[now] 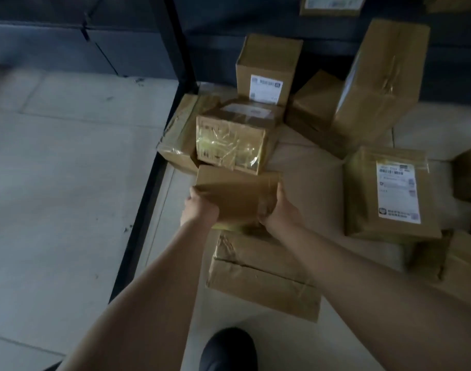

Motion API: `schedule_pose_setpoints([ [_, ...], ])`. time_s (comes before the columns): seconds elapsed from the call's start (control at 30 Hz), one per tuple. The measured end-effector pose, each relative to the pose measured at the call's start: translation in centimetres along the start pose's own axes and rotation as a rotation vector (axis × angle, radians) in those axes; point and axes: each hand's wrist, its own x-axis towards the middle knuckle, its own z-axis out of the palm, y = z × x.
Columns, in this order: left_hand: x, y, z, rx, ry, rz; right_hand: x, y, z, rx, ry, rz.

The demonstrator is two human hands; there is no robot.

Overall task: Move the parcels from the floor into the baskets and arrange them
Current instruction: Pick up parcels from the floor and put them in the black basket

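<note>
Two hands, the left hand point(200, 207) and right hand point(278, 207), gripped opposite ends of a small taped parcel point(235, 196), fingers curled underneath, just above the flat parcel point(263, 274) on the floor; it appeared light, rigid, tape-slick.

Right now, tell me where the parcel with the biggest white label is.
The labelled parcel lies flat on the floor at the right, right of the held parcel.

The light is dim. A pale tiled floor point(314, 167) with visible seams runs up to a dark wall point(255, 20) at the back. On the left, a black metal frame point(148, 180) edges a pale grey, scuffed platform point(63, 162).
</note>
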Motion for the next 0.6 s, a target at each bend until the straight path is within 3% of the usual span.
schedule_pose_setpoints([
  [0.13,-1.1,-1.0,0.9,-0.113,-0.013,-0.016,-0.5,2.3,-0.2,0.062,-0.011,0.023],
  [0.27,-2.8,-0.2,1.8,-0.085,-0.035,0.096,-0.6,4.4,-2.2,0.200,-0.105,0.163],
  [0.5,-5.7,1.6,4.3,-0.133,-0.043,0.149,-2.6,9.4,-5.8,0.456,-0.031,0.248],
  [0.6,-6.0,2.3,4.7,-0.237,-0.017,0.166,-3.1,10.4,-6.6,0.586,0.093,0.215],
])
